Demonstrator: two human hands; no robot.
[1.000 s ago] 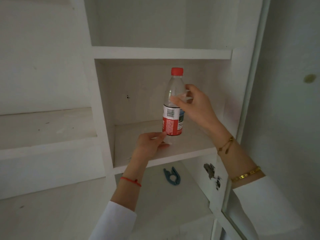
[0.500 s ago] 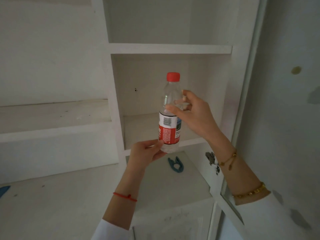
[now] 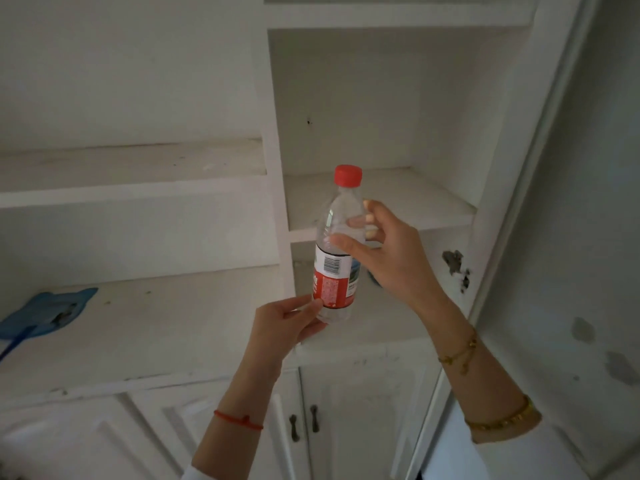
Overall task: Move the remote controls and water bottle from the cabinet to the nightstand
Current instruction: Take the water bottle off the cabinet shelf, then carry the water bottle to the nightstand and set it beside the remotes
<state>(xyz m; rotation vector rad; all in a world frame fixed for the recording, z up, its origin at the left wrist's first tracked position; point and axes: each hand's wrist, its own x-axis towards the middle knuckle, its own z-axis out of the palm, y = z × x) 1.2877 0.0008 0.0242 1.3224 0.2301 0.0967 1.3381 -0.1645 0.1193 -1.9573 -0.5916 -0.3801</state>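
Note:
A clear water bottle (image 3: 337,251) with a red cap and a red-and-white label is held upright in front of the white cabinet (image 3: 381,220), outside its shelf. My right hand (image 3: 388,258) grips the bottle's clear upper part, fingers curled round it. Below, my left hand (image 3: 287,323) holds the bottle's base between thumb and fingers. No remote controls are in view.
The cabinet's open door (image 3: 540,202) stands at the right with a hinge (image 3: 455,268) on the frame. A blue flat object (image 3: 45,311) lies on the lower ledge at the left. Closed doors with dark handles (image 3: 304,424) are below.
Both hands have drawn the bottle out of the shelf compartment and lower, toward me. The view has tilted down, showing the lower doors and the blue object at the left.

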